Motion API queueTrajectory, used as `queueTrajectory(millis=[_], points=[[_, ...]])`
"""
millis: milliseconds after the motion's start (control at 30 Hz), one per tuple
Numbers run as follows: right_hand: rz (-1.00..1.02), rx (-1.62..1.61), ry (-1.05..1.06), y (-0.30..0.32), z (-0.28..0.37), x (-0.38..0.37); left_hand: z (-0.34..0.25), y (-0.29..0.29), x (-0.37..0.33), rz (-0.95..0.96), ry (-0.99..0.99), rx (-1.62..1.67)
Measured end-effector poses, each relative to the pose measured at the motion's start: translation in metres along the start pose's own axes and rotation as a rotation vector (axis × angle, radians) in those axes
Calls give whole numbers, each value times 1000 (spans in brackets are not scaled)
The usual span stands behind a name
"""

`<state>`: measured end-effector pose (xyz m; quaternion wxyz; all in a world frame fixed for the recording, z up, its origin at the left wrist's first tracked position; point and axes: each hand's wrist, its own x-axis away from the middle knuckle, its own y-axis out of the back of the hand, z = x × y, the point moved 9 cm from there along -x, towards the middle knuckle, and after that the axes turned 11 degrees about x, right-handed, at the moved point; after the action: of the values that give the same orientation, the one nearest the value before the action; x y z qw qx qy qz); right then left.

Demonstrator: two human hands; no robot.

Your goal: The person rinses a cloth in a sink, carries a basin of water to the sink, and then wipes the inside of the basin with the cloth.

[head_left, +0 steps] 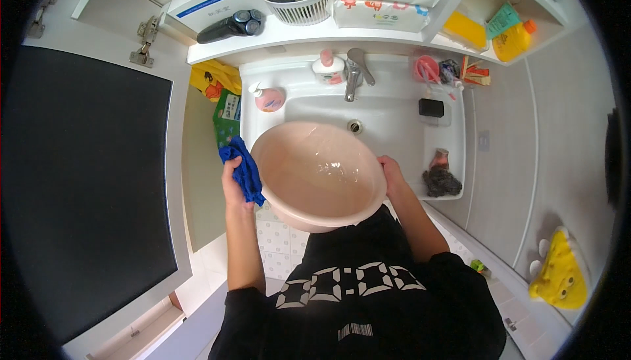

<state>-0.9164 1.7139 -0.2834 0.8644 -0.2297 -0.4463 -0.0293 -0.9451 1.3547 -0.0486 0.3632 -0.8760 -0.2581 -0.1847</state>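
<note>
A pale pink wash basin (289, 212) with some clear water in it hangs between my hands, over the front of the white sink (407, 130). My left hand (233, 182) is closed on a crumpled blue cloth (246, 173), which lies between it and the basin's left side. On the opposite side, my right hand (392, 176) grips the basin's rim; the fingers underneath are hidden. Beyond the basin stand the chrome faucet (355, 74) and the sink drain (355, 126).
A pink pump bottle (268, 99) and a white bottle (328, 69) stand on the sink's back ledge. To the right sit a black soap bar (431, 108) and a dark mesh scrubber (442, 182). An open mirror door (98, 163) fills the left. Above, a shelf holds an electric shaver (230, 26).
</note>
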Motion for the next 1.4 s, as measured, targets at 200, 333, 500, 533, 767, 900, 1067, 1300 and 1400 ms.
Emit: queueTrajectory(millis=[200,333,500,533,767,900,1067,1300,1400], points=[[58,-127,-85,-17,-9,10,-3,-2,-7,-19,50,-41],[73,-186,-113,-27,-10,15,-7,-13,-11,12,30,-63],[100,-179,-126,-24,-21,7,-9,-34,-14,35,15,-73],[85,-177,-127,-25,-22,7,-12,-38,-15,30,-14,-66],[182,-205,-156,-41,-24,13,-13,-62,-28,82,23,-107],[147,-275,-255,-45,-33,15,-11,-83,-30,104,60,-154],[46,-307,-289,-47,-42,21,-8,-100,-35,88,71,-209],[117,-390,-377,-53,-70,4,2,-154,-23,209,120,-240],[169,-402,-402,-64,-78,6,2,-156,-30,194,134,-248]])
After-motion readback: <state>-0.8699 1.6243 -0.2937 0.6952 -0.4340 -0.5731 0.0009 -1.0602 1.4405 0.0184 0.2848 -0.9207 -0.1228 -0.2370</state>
